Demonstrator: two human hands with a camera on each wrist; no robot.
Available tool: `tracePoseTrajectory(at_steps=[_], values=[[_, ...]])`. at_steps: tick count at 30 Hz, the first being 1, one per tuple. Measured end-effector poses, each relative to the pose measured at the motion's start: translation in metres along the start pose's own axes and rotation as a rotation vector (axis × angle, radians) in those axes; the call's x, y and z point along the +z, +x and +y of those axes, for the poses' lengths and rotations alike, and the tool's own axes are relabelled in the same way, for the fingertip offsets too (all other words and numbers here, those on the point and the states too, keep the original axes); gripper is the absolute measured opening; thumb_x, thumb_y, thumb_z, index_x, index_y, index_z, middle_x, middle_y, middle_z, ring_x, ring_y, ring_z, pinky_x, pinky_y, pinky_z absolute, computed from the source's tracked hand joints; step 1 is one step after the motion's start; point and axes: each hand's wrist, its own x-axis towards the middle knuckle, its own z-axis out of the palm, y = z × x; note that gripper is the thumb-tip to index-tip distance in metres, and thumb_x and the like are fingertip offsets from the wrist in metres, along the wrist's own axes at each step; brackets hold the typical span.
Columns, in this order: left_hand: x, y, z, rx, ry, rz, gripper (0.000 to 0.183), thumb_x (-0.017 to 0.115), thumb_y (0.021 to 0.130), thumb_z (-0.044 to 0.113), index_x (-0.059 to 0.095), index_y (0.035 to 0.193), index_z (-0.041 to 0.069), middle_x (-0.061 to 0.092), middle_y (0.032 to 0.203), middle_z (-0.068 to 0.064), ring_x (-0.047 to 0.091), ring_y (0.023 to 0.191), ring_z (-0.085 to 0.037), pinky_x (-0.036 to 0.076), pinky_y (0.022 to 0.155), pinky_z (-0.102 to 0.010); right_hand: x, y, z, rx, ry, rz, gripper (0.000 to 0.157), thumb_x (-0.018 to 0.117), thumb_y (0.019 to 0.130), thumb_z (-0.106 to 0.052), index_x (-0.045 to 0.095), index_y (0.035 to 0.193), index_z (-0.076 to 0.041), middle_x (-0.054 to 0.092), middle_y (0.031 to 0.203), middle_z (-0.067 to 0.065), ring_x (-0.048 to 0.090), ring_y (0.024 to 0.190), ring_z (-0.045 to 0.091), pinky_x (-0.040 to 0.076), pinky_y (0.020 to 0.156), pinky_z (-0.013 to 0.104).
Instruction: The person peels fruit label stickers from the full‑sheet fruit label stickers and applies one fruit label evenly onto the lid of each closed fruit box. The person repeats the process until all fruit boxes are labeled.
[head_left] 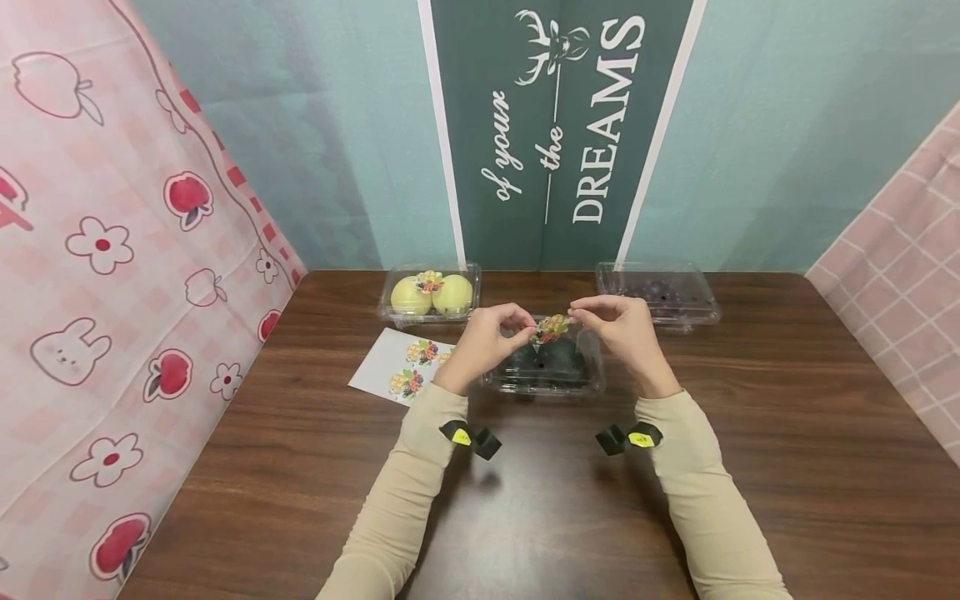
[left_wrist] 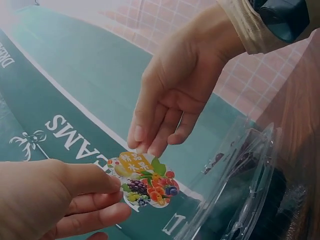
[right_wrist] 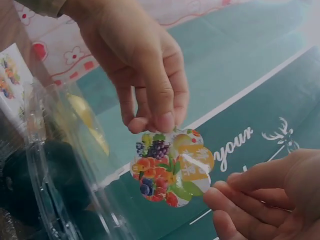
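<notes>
Between both hands is a scalloped fruit sticker (head_left: 553, 327), printed with colourful fruit and yellow label areas. My left hand (head_left: 491, 340) pinches one edge between thumb and fingers, as the right wrist view shows on the sticker (right_wrist: 172, 167). At its opposite edge are the fingertips of my right hand (head_left: 618, 329), bent together and gripping the rim. Below the hands stands a clear plastic fruit box (head_left: 540, 385) with dark round fruit inside; its lid looks shut. Part of that box is hidden behind the sticker and fingers.
A white sticker sheet (head_left: 378, 367) lies left of the box, partly under the left forearm. Back left stands a clear box of yellow fruit (head_left: 431, 293) bearing a similar sticker. Back right, another clear box (head_left: 660, 293) holds small dark fruit. Curtains surround the wooden table (head_left: 540, 500).
</notes>
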Motion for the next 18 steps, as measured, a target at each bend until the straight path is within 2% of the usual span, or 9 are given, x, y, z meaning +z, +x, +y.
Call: tracePoseTrajectory(at_steps=[3,7,13,18], values=[[0.0006,-0.0005,-0.0023,-0.002,0.003,0.005,0.005,0.067,0.089,0.01,0.069,0.091,0.005,0.075,0.089,-0.009,0.069,0.08,-0.019,0.057,0.081,-0.035,0.0025,0.0006,0.0026,0.019,-0.04,0.023,0.022,0.067,0.089,-0.01,0.071,0.104,0.006,0.071,0.102,0.029,0.061,0.063,-0.012,0.052,0.062,0.015],[-0.0007,-0.001,-0.0048,-0.003,-0.024,0.045,0.004,0.066,0.089,0.007,0.068,0.091,0.004,0.074,0.088,-0.011,0.07,0.08,-0.02,0.058,0.079,-0.032,0.0021,0.0003,0.0045,0.043,-0.088,0.023,0.021,0.069,0.088,-0.011,0.071,0.104,0.003,0.072,0.1,0.028,0.061,0.06,-0.006,0.049,0.059,0.015],[-0.0027,0.0001,-0.0062,0.001,-0.057,0.064,0.006,0.066,0.09,0.011,0.068,0.092,0.005,0.074,0.088,-0.01,0.071,0.082,-0.02,0.057,0.077,-0.026,0.003,0.0011,0.0048,0.076,-0.03,-0.103,0.022,0.068,0.089,-0.008,0.068,0.104,0.008,0.071,0.097,0.031,0.065,0.064,-0.003,0.059,0.066,0.026],[-0.0027,0.001,-0.0065,0.006,-0.075,0.071,0.007,0.067,0.09,0.011,0.068,0.092,0.005,0.074,0.088,-0.01,0.072,0.082,-0.02,0.058,0.077,-0.028,0.0058,0.0017,0.0066,0.078,-0.008,-0.112,0.021,0.067,0.089,-0.007,0.067,0.101,0.01,0.072,0.091,0.027,0.064,0.064,-0.003,0.06,0.067,0.028]])
